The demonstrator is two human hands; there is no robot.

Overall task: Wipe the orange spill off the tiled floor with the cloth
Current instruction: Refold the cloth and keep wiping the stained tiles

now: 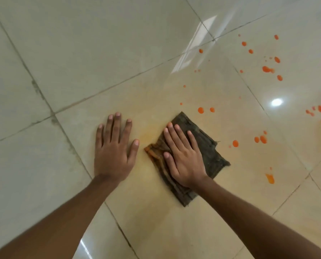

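Observation:
A dark folded cloth (210, 154) lies flat on the glossy cream tiled floor (99, 53), its left edge stained orange. My right hand (182, 156) presses on the cloth with straight, spread fingers. My left hand (114, 146) rests flat on the bare tile just left of the cloth, fingers spread. Orange drops (200, 110) dot the floor beyond and to the right of the cloth, with more orange drops (268, 69) at the upper right and an orange smear (270, 178) at the right. A faint orange film (146, 133) stains the tile between my hands.
Dark grout lines (51, 111) cross the floor diagonally. Bright light reflections (276, 102) sit on the tiles at the right and upper middle. More orange drops (315, 110) lie near the right edge.

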